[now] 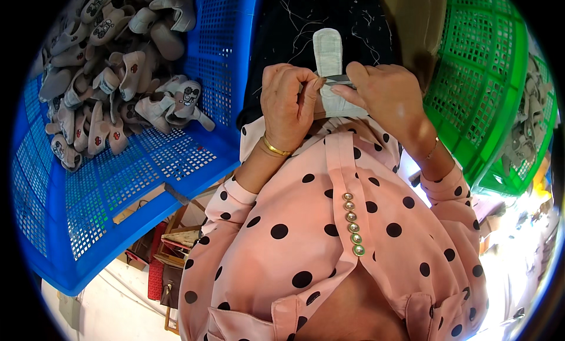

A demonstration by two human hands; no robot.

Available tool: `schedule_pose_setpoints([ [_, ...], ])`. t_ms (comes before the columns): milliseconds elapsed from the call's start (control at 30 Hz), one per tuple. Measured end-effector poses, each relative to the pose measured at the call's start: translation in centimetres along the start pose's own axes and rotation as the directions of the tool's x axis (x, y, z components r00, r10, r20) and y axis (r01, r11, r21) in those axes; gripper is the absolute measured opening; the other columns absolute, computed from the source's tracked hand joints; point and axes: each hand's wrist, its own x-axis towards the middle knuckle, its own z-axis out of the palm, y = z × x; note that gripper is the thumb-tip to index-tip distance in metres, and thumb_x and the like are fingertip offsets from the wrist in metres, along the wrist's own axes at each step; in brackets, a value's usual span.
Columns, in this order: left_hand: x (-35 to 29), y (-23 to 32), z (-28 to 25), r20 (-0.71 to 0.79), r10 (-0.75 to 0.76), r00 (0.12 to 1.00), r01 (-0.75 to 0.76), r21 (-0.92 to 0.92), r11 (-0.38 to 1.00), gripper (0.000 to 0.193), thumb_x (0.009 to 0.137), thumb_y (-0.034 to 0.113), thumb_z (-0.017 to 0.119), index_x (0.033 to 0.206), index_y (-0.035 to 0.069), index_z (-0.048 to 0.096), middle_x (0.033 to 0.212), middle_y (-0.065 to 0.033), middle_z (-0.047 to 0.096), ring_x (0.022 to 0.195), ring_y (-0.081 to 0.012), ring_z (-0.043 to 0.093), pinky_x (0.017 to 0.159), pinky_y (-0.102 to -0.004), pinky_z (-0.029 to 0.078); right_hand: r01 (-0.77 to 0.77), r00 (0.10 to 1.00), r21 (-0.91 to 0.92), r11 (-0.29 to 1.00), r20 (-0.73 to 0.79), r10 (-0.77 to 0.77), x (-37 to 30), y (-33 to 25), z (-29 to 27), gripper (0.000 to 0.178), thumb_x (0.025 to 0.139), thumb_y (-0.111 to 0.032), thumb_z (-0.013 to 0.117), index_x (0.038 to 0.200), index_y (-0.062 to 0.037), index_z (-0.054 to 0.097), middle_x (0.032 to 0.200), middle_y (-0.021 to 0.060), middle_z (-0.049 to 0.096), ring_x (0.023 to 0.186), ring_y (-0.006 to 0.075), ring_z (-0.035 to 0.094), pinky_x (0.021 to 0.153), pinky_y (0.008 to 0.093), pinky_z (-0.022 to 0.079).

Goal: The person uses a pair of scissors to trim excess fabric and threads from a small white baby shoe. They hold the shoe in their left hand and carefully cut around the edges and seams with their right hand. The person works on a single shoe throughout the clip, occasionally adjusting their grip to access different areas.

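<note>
A pale whitish shoe upper [329, 52] lies over my lap, its long rounded strip pointing away from me and its wider part under my hands. My left hand [288, 96] pinches its edge between thumb and fingers. My right hand [385, 90] is closed round a grey metal cutting tool [338, 79], which looks like thread snips; the handle is hidden in the palm. The metal tip reaches across the upper to my left fingertips. Cut threads [303, 26] lie scattered on the dark cloth [276, 40] over my lap.
On the left stands a blue plastic basket [220, 76] with a heap of pale small shoes [132, 70] inside. A green basket [471, 88] is on the right, with more pale pieces [524, 126] beyond its wall. Brown cardboard [415, 23] stands beside the green basket.
</note>
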Motion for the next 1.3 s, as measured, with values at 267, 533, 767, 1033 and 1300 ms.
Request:
schedule_pose_setpoints([
  [267,-0.1,-0.1,0.2,0.000,0.030,1.000,-0.030,-0.009,1.000,0.011,0.085,0.006,0.067,0.090,0.006,0.057,0.084,-0.0061,0.059,0.082,-0.0276,0.051,0.073,-0.0367,0.042,-0.007,1.000,-0.006,1.000,-0.018,0.007,0.0,-0.6,0.3,0.038,0.087,-0.042,0.063,0.069,-0.0107,0.050,0.052,0.0054,0.052,0.048,0.0214,0.057,0.047,0.0324,0.044],
  [533,-1.2,-0.1,0.1,0.061,-0.386,0.921,0.380,-0.364,0.850,0.011,0.099,0.012,0.055,0.093,0.003,0.052,0.084,-0.0064,0.058,0.073,-0.0135,0.056,0.073,-0.0256,0.047,-0.342,0.938,0.324,0.882,0.182,0.296,0.2,-0.3,0.0,0.039,0.089,-0.040,0.063,0.077,-0.0046,0.054,0.058,0.0093,0.058,0.056,0.0296,0.061,0.051,0.0369,0.046],
  [767,0.2,-1.1,-1.7,-0.009,-0.481,0.877,0.406,-0.523,0.749,0.015,0.101,0.009,0.049,0.089,0.002,0.053,0.088,-0.0084,0.064,0.080,-0.0118,0.060,0.076,-0.0244,0.049,-0.416,0.867,0.804,0.425,0.211,0.451,0.8,-0.8,0.5,0.034,0.091,-0.031,0.067,0.097,0.0019,0.060,0.068,0.0126,0.056,0.060,0.0159,0.056,0.058,0.0280,0.047],
  [1033,1.4,1.5,-2.2,0.382,-0.334,0.862,0.433,-0.212,0.876,0.035,0.080,0.020,0.078,0.107,0.002,0.064,0.092,-0.0052,0.065,0.087,-0.0154,0.060,0.079,-0.0276,0.048,-0.359,0.896,0.715,0.599,0.084,0.436,1.6,-1.4,0.2,0.020,0.092,-0.022,0.064,0.089,-0.0032,0.058,0.066,0.0141,0.055,0.053,0.0214,0.053,0.052,0.0305,0.044],
  [1300,3.0,2.3,-3.4,0.560,-0.432,0.707,0.690,-0.682,0.243,0.025,0.090,0.007,0.067,0.114,0.001,0.065,0.099,-0.0056,0.070,0.087,-0.0105,0.065,0.078,-0.0245,0.052,-0.380,0.765,0.838,0.391,0.047,0.642,2.0,1.5,-2.1,0.023,0.098,-0.019,0.057,0.085,0.0002,0.056,0.065,-0.0011,0.049,0.057,0.0070,0.044,0.053,0.0242,0.040],
])
